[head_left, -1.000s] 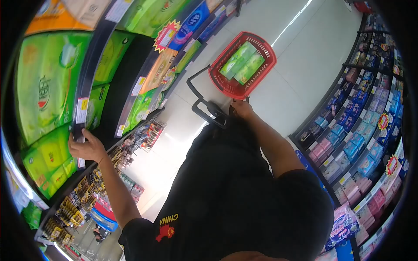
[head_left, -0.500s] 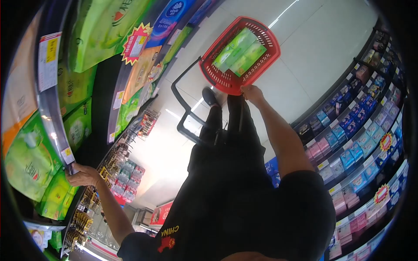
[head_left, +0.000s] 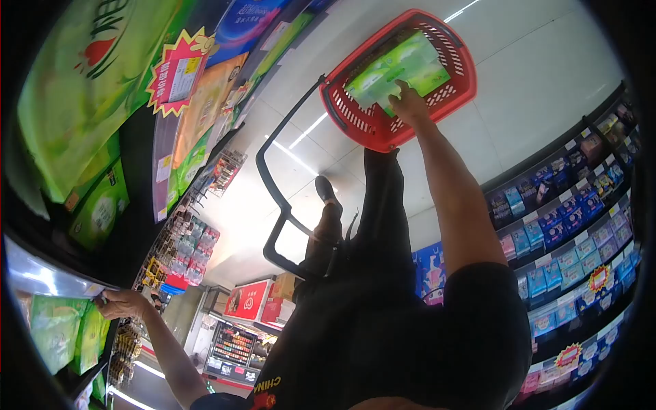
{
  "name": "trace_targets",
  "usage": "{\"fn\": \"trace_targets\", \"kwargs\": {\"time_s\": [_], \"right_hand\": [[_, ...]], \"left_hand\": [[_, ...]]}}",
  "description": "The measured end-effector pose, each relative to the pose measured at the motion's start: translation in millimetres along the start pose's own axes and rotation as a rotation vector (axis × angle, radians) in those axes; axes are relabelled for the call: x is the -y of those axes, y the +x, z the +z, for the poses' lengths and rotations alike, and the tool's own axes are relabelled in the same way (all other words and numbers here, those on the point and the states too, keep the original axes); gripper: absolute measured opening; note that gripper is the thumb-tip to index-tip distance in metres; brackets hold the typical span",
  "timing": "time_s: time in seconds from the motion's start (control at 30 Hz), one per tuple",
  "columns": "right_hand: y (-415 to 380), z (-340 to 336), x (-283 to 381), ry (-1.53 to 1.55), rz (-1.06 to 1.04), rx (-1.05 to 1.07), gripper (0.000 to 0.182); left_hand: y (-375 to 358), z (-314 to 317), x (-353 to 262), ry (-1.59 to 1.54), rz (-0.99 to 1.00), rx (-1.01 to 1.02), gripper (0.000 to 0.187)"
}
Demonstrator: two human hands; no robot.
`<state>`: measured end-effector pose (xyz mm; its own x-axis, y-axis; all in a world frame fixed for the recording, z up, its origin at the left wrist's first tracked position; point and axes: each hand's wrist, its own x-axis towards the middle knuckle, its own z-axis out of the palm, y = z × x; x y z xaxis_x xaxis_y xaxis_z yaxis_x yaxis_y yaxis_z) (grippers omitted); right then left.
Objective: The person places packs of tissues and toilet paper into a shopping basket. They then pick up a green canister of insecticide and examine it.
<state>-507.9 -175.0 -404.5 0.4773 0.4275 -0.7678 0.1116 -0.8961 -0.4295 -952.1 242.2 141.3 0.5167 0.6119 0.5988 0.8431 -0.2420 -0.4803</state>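
Observation:
My right hand (head_left: 411, 104) is over the red shopping basket (head_left: 467, 72), its fingers apart at the near edge of the green tissue packs (head_left: 383, 72) inside. The basket tilts towards me around my lower legs, and its long black handle (head_left: 261, 164) is folded out to the left. Off to the left, my left hand (head_left: 125, 304) has its fingers curled on the front edge of a store shelf (head_left: 55, 270). Close beside those fingers are more green tissue packs (head_left: 58, 328).
Left shelves carry large green tissue bags (head_left: 85, 89) and a starburst price sign (head_left: 179, 72). To the right, curved shelving holds rows of small blue and pink packs (head_left: 560, 266). Pale floor tiles (head_left: 301, 102) lie between. A red sign (head_left: 247, 301) stands behind me.
My right hand has left the basket rim and reached in over the packs. The basket appears higher and larger. My left hand sits lower in view, still at a shelf edge.

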Motion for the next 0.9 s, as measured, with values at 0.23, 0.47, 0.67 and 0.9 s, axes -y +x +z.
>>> {"fn": "trace_targets", "kwargs": {"time_s": [0.23, 0.47, 0.67, 0.9], "right_hand": [[31.7, 2.9, 9.6, -0.392, 0.071, 0.081, 0.054], [44.0, -5.0, 19.4, -0.561, 0.019, 0.134, 0.033], [42.3, 4.6, 12.7, -0.359, -0.150, 0.072, 0.031], [-59.0, -40.3, 44.5, -0.026, -0.286, -0.109, 0.030]], "left_hand": [[-3.8, 5.4, 8.2, 0.029, -0.037, 0.037, 0.069], [-3.9, 14.2, 26.6, 0.032, -0.024, 0.002, 0.070], [-3.9, 11.2, 16.1, -0.032, -0.022, -0.026, 0.067], [-3.4, 9.2, 12.2, -0.085, 0.054, -0.110, 0.063]]}}
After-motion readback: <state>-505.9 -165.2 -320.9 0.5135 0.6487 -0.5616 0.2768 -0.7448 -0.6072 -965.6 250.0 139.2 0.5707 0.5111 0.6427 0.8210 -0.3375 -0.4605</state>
